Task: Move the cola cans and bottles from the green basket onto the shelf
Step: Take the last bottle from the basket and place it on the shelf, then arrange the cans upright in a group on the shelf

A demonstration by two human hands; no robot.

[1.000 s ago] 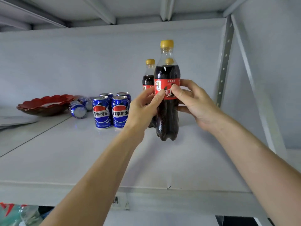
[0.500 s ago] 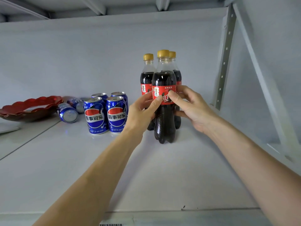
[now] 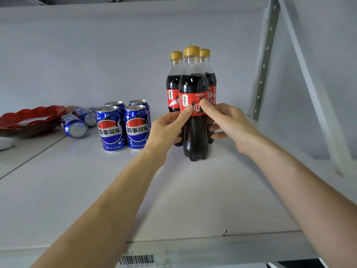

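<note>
A cola bottle with a yellow cap and red label stands upright on the white shelf. My left hand and my right hand both grip it at the label, thumbs on its front. Two more cola bottles stand right behind it, one to each side. To the left, several blue cola cans stand upright in a cluster, and two more cans lie on their sides. The green basket is out of sight.
A red scalloped dish sits at the shelf's far left. A perforated metal upright and a slanted brace bound the right side. A barcode sticker is on the shelf's front lip.
The bottle in both hands came down and back from mid-air and now stands on the shelf in front of the other two bottles. The camera has tilted lower.
</note>
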